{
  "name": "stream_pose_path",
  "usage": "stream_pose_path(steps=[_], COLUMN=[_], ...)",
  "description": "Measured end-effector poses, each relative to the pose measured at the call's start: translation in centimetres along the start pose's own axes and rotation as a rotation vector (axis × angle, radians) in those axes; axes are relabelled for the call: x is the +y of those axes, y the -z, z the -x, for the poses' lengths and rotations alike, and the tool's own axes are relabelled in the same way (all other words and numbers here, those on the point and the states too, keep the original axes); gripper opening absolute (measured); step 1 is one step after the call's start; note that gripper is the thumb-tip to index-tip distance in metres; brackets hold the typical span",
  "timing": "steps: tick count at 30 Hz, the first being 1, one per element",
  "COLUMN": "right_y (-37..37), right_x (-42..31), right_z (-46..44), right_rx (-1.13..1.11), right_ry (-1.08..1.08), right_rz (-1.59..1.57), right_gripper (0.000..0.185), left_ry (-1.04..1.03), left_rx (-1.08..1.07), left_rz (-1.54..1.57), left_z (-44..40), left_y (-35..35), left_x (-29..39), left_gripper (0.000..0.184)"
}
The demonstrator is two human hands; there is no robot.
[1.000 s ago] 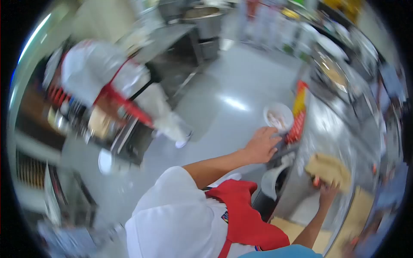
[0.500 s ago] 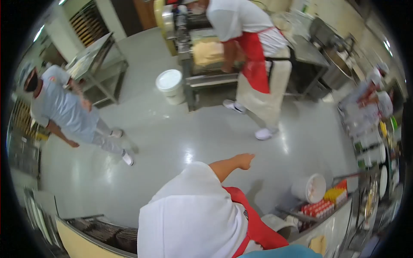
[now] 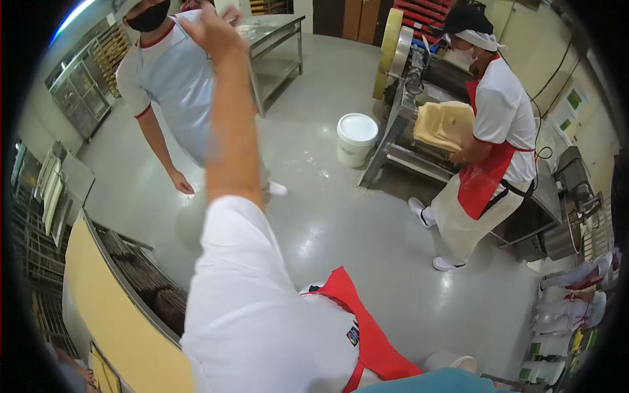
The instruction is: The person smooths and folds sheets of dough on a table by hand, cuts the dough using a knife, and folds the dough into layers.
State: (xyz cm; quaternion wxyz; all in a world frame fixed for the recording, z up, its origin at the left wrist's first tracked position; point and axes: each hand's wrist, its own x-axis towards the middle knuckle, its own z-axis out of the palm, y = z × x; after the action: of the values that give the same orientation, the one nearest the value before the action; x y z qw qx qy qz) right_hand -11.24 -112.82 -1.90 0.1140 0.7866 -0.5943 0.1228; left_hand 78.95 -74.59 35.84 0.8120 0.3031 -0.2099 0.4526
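Left hand [image 3: 215, 34] (up high) before co-worker [image 3: 173, 72].

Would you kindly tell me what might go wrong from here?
The raised left hand overlaps the person in the pale apron in this view; depth is unclear, but it might brush them. The lidded white bucket stands on the floor beside the machine, so someone could trip on it. The person in the dark cap reaches to the pale slab there and might get pinched if the machine runs.
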Motion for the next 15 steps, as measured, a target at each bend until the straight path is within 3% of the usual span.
stream_pose_path(steps=[2, 3, 4, 6, 8, 9, 10, 12, 13, 15], right_y=[-0.1, -0.1, 0.1, 1.2, 3.4, 4.4, 6.0, 9.9, 11.7, 13.5], right_x=[-0.1, 0.7, 2.1, 4.5, 6.3, 7.3, 7.9, 8.1, 7.6, 5.1], right_z=[-0.2, 0.5, 2.0, 8.4, 17.6, 22.4, 27.6, 39.8, 44.7, 51.9], right_rx=[-0.017, -0.03, -0.045, -0.078, -0.094, -0.097, -0.115, -0.168, -0.196, -0.229], right_ry=[-0.034, -0.066, -0.114, -0.298, -0.553, -0.681, -0.82, -1.098, -1.229, -1.429], right_rz=[-0.052, -0.073, -0.093, -0.131, -0.122, -0.086, -0.025, 0.143, 0.227, 0.344], right_gripper=[0.062, 0.062, 0.062, 0.062, 0.061, 0.061, 0.061, 0.061, 0.061, 0.061], left_ry=[0.065, 0.167, 0.168, 0.302, 0.651, 0.778, 0.944, 1.118, 1.144, 0.889], left_rx=[0.021, -0.123, -0.267, -0.528, -0.806, -0.895, -1.173, -1.501, -1.687, -2.126], left_rz=[-0.001, -0.01, 0.042, 0.212, 0.283, 0.09, 0.102, -0.068, -0.096, 0.086], left_z=[-3.9, -8.2, -3.5, 5.0, 16.9, 24.0, 29.9, 43.1, 48.8, 57.2], left_y=[-4.1, -3.3, -6.8, -9.0, -10.6, -11.7, -10.6, -8.2, -6.3, -0.3], left_x=[3.9, 1.4, 5.2, 5.7, 5.2, 5.9, 3.8, 7.0, 8.9, 15.3], left_gripper=[0.069, 0.068, 0.055, 0.043, 0.049, 0.05, 0.049, 0.05, 0.05, 0.053])
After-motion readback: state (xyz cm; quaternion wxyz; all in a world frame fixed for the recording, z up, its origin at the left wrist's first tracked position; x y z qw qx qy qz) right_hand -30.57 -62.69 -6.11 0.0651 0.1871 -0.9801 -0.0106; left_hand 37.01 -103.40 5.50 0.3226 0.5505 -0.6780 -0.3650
